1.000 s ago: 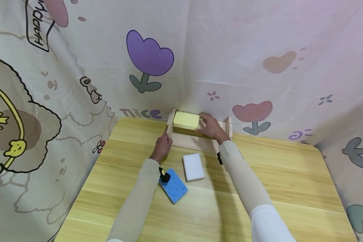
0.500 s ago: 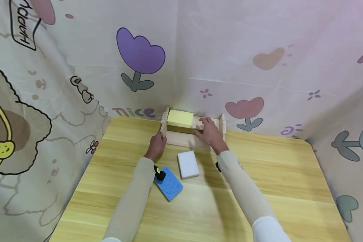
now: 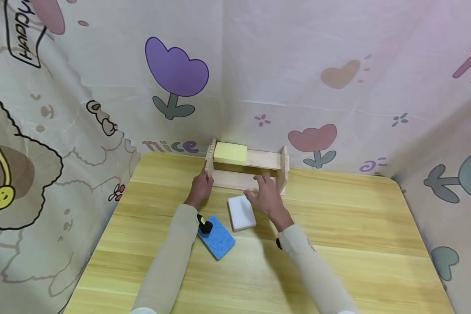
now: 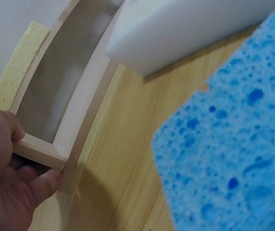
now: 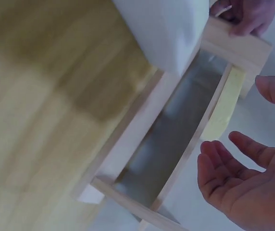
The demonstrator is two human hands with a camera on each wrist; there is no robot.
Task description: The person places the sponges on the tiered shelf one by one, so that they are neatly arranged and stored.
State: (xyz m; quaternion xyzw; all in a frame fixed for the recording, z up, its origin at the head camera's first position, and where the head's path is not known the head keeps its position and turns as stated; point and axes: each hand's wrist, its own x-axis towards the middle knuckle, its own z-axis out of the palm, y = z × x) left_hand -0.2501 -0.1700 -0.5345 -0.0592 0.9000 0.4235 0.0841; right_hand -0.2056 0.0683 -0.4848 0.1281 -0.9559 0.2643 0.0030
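Note:
A small two-tier wooden shelf (image 3: 264,159) stands at the back of the table. On the left end of its upper board lies a yellow sponge (image 3: 230,151). My left hand (image 3: 200,187) grips the shelf's left end panel (image 4: 39,151), thumb on one side and fingers on the other. In front of the shelf my right hand (image 3: 268,201) hovers with fingers apart and nothing in it. Just left of that hand, a white sponge block (image 3: 241,213) lies on the table. A blue sponge (image 3: 219,240) is beside my left wrist, partly covered by the wrist camera.
The wood-grain table (image 3: 337,261) runs back to a printed cloth (image 3: 239,65) hanging right behind the shelf. More of this cloth hangs along the left and right sides.
My right hand has let go of the yellow sponge, which stays on the upper board, and has drawn back toward the white sponge block. My left hand keeps its grip on the shelf.

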